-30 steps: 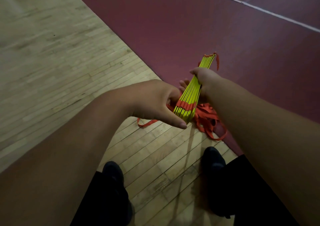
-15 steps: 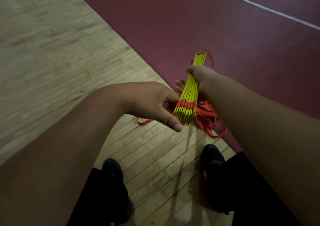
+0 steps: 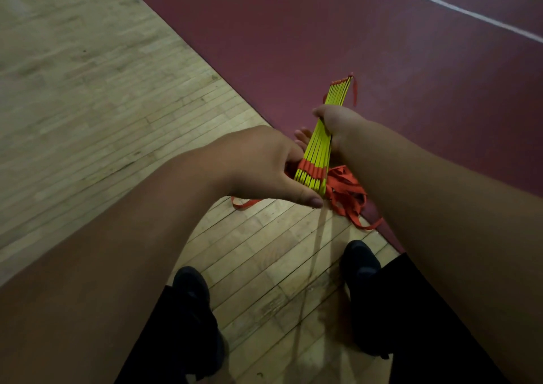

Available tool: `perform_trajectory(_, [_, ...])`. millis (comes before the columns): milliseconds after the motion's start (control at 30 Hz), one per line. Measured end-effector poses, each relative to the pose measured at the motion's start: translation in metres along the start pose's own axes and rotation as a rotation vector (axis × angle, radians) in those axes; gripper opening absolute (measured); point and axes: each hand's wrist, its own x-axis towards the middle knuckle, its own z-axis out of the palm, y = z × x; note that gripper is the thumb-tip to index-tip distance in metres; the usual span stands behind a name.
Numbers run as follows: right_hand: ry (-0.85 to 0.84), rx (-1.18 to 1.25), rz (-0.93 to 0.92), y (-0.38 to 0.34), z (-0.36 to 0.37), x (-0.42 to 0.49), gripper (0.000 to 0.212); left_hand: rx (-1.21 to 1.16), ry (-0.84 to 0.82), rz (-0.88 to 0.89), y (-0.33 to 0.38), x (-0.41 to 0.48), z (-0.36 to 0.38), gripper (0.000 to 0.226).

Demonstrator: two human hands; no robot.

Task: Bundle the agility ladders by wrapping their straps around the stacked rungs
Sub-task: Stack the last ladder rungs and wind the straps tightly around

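A stack of yellow ladder rungs point(image 3: 320, 145) with orange strap bands is held above the floor, pointing away from me. My right hand point(image 3: 338, 125) grips the stack around its middle, its fingertips showing on the left side. My left hand point(image 3: 264, 169) holds the near end of the stack, thumb stretched under the rung ends and fingers hidden behind them. Loose orange straps point(image 3: 346, 192) hang in a tangle below the near end, with one strap end point(image 3: 244, 203) trailing left beneath my left hand.
Pale wooden floorboards point(image 3: 102, 104) meet a dark red court area point(image 3: 323, 31) along a diagonal edge; a white line point(image 3: 458, 9) crosses the red at the top right. My two black shoes point(image 3: 194, 295) point(image 3: 360, 261) stand on the boards below the bundle.
The bundle and both hands have shifted slightly up and away in the view. Both grips look the same and the straps hang as before.
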Motion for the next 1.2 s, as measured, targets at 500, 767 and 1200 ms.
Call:
perform_trajectory(500, [-0.085, -0.111, -0.057, -0.005, 0.002, 0.000, 0.031, -0.454, -0.194, -0.006, -0.032, -0.007, -0.012, 0.056])
perform_trajectory(767, [-0.224, -0.338, -0.225, -0.006, 0.008, -0.014, 0.037, -0.466, -0.046, -0.181, -0.068, -0.014, -0.029, 0.036])
perform_trajectory(1200, [-0.601, -0.938, -0.530, 0.013, 0.017, -0.065, 0.026, -1.096, 0.593, -0.510, -0.117, -0.008, -0.027, 0.121])
